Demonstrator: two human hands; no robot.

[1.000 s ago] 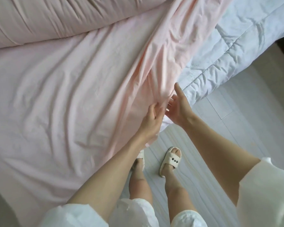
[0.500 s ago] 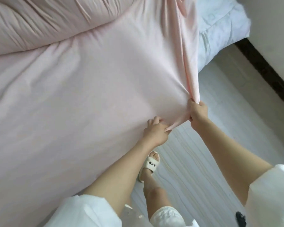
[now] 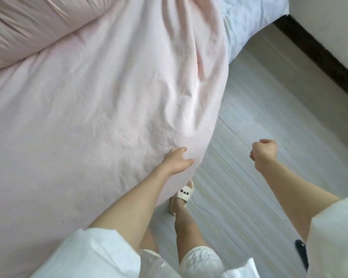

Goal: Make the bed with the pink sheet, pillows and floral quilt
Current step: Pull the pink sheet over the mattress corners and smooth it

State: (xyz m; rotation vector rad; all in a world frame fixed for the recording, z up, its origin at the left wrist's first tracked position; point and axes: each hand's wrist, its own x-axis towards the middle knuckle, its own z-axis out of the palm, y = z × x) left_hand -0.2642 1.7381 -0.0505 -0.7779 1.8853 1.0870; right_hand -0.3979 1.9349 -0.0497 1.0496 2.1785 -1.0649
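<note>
Across the mattress [image 3: 247, 19] your pink sheet [image 3: 88, 117] lies spread, its corner draping floorward. Your left hand [image 3: 176, 162] rests at that corner, seemingly loose-fingered; your right hand [image 3: 263, 151], clenched empty, hangs beside the sheet.

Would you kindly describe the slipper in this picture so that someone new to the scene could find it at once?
Start from the pink sheet that covers the bed and follow its hanging edge down to the pale floor. Just below the left hand, the slipper sits on the person's foot beside that edge. It is cream-coloured with small dark dots on its strap, the only footwear in view.
</note>
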